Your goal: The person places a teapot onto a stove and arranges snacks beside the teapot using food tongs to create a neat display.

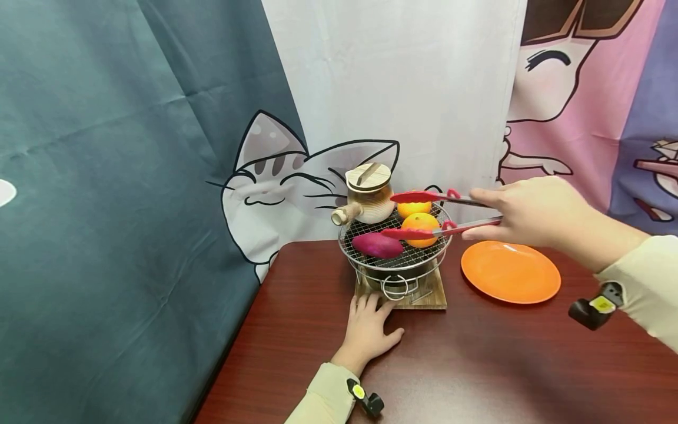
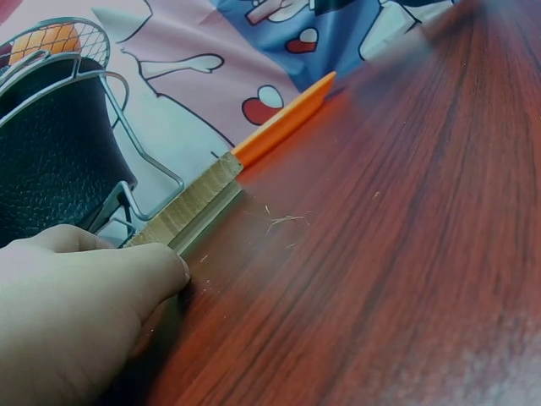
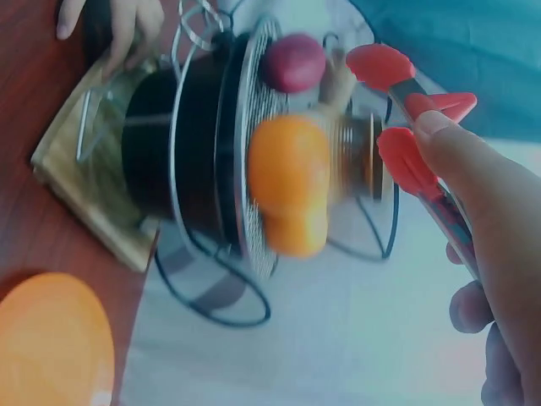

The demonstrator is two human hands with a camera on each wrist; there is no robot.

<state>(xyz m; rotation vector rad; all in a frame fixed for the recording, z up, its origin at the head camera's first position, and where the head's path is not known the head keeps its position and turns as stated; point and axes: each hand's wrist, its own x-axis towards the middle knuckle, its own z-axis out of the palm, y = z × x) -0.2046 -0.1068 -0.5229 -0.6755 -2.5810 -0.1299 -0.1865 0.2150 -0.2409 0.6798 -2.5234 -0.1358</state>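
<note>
My right hand point(image 1: 540, 211) grips metal tongs point(image 1: 479, 222) with red tips spread apart, held over the round grill point(image 1: 410, 259). In the right wrist view the red tips point(image 3: 407, 156) hold nothing and stand apart from the fruit. Two oranges point(image 1: 421, 228) sit on the grill mesh, beside a purple sweet potato point(image 1: 377, 245) and a small pot point(image 1: 371, 197) with a wooden lid and side handle. My left hand point(image 1: 365, 333), fingers spread, rests on the table and touches the front edge of the wooden board point(image 1: 430, 297) beneath the grill.
An orange plate point(image 1: 511, 272) lies on the dark red table point(image 1: 477, 359) to the right of the grill. A printed cloth point(image 1: 450, 88) hangs right behind the table, and a grey-green cloth point(image 1: 132, 206) hangs along its left side.
</note>
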